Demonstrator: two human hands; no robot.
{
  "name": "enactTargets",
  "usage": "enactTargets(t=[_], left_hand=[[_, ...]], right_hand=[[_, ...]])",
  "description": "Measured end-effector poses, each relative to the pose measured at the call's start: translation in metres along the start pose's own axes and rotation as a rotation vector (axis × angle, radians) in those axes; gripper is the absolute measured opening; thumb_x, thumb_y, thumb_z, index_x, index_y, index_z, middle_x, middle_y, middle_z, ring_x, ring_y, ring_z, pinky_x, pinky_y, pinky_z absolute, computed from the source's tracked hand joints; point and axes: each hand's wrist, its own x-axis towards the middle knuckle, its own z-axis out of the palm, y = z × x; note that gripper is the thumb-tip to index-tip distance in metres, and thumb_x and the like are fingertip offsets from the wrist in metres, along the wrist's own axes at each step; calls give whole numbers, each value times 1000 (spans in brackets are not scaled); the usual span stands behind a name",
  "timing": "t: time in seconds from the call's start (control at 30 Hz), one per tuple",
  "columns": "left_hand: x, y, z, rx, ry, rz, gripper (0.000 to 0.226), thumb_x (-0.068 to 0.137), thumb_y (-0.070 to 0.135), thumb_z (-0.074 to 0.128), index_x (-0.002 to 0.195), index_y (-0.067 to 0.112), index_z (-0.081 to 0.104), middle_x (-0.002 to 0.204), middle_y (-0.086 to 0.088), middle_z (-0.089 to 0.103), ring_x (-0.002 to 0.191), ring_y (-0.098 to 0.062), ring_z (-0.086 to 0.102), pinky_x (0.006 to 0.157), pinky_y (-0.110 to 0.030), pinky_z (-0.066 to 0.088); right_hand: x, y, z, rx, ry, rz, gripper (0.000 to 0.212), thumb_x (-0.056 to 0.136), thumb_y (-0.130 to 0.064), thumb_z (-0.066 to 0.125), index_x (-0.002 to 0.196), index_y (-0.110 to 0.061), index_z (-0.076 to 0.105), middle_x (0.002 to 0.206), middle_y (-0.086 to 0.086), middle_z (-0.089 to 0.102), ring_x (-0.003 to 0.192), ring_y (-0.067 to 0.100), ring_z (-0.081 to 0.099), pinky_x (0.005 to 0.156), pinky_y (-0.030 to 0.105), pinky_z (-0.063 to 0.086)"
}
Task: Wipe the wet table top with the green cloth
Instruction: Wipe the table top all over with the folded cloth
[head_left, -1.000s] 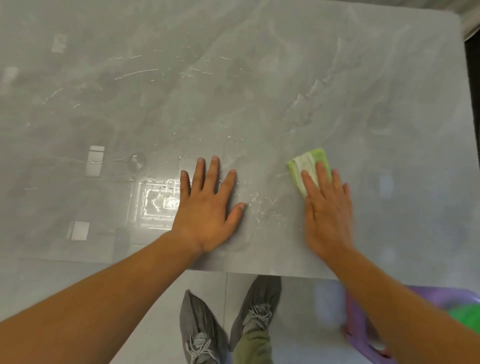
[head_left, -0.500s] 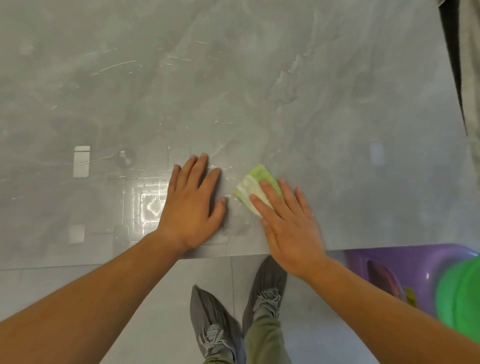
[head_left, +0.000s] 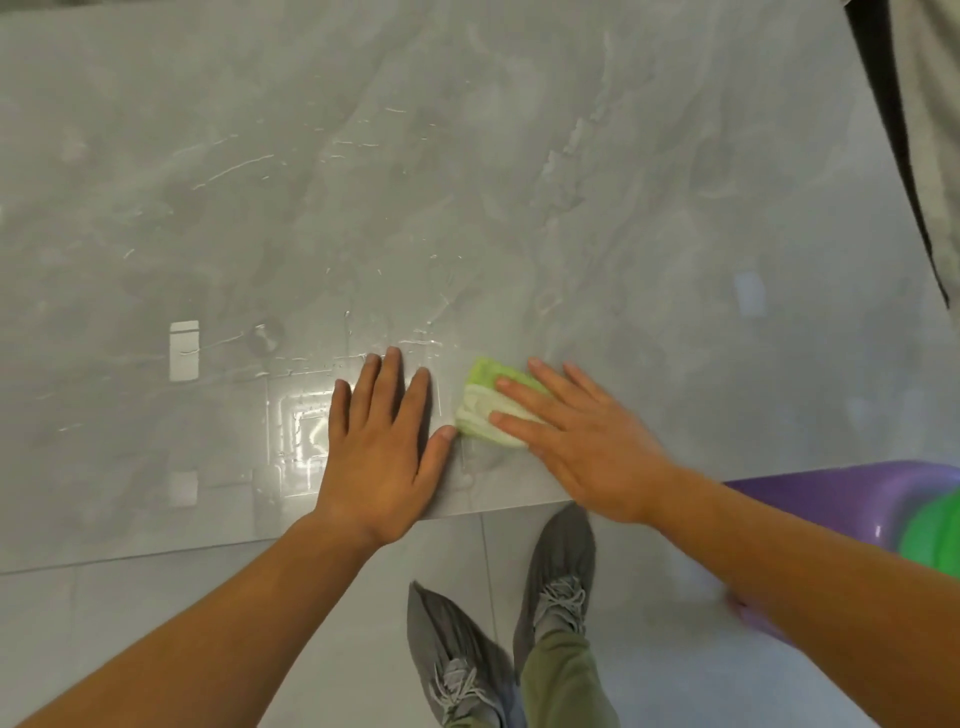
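Note:
The grey marbled table top (head_left: 519, 182) fills most of the view, with thin streaks and drops of water across its middle and near side. A folded green and white cloth (head_left: 480, 400) lies near the front edge. My right hand (head_left: 587, 441) presses on it with straight fingers, covering its right part. My left hand (head_left: 382, 447) lies flat on the table just left of the cloth, its thumb tip almost touching the cloth's left edge. A bright light reflection sits on the wet surface left of that hand.
The table's front edge (head_left: 493, 506) runs just under my wrists. Below it are grey floor tiles and my two grey shoes (head_left: 561, 566). A purple plastic stool (head_left: 841, 493) with something green (head_left: 935, 535) stands at the right. The table's right edge shows at top right.
My right hand has slid the cloth leftwards along the front edge, from well right of my left hand to right beside its thumb. My left hand stays flat on the table.

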Motion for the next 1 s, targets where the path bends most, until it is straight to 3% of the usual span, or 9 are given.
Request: enactTargets(t=[0.17, 0.33, 0.47, 0.53, 0.6, 0.67, 0.77, 0.9, 1.0], left_hand=[[-7, 4, 8, 91, -29, -6, 72, 98, 67, 9, 159, 29, 0, 165, -6, -19, 148, -22, -29, 119, -52, -15], [-10, 7, 9, 139, -61, -7, 76, 95, 70, 8, 158, 30, -6, 164, -8, -23, 147, -24, -32, 117, -53, -19], [-11, 4, 8, 128, -45, 9, 76, 94, 70, 7, 158, 30, -5, 165, -6, -21, 148, -23, -30, 118, -50, -19], [-13, 0, 10, 111, -22, 26, 72, 97, 65, 12, 159, 29, 2, 166, -6, -13, 150, -22, -23, 120, -50, -14], [-15, -6, 12, 93, 16, 45, 67, 100, 58, 15, 159, 27, 10, 168, -3, -5, 152, -21, -14, 122, -49, -6], [-17, -15, 11, 84, 41, 75, 64, 102, 54, 15, 159, 24, 12, 168, -1, 0, 153, -18, -9, 124, -46, 0], [-19, -38, 6, 77, 76, 46, 65, 102, 54, 17, 159, 22, 15, 167, -3, 5, 154, -22, -4, 123, -46, 8], [-19, -60, 3, 126, 71, -87, 65, 98, 57, 14, 158, 31, 8, 168, 1, -3, 153, -25, -10, 121, -50, -5], [-20, -59, 4, 82, 98, -115, 64, 99, 54, 14, 158, 28, 12, 168, -1, 2, 153, -24, -4, 121, -51, 0]], right_hand=[[6, -31, 1, 120, 123, 403, 53, 103, -24, 38, 155, -30, 28, 166, -2, 15, 154, 32, 7, 121, 55, 16], [-45, -18, 1, 128, 57, 266, 50, 102, -27, 33, 152, -28, 37, 165, -1, 21, 153, 32, 14, 123, 51, 12], [-44, 17, -12, 194, 154, 670, 51, 99, -25, 33, 149, -24, 41, 164, 4, 24, 150, 39, 20, 120, 55, 15], [-34, -4, -7, 169, 198, 756, 55, 96, -24, 34, 150, -22, 39, 164, 6, 24, 149, 41, 20, 119, 58, 19], [-29, -43, 5, 163, 207, 705, 57, 95, -22, 37, 151, -23, 36, 165, 5, 21, 150, 39, 17, 119, 58, 19], [-28, -77, 15, 155, 165, 541, 57, 96, -22, 39, 152, -26, 35, 166, 2, 18, 152, 36, 12, 122, 56, 14], [-10, -74, 15, 154, 152, 439, 56, 97, -20, 42, 153, -27, 34, 166, 0, 17, 153, 34, 10, 123, 54, 9], [30, -77, 9, 199, 162, 595, 62, 97, -20, 45, 156, -29, 25, 167, 0, 8, 153, 35, 1, 123, 54, 4], [29, -117, 18, 158, 141, 430, 67, 94, -20, 50, 156, -26, 25, 167, 3, 10, 153, 37, 2, 122, 57, 8]])
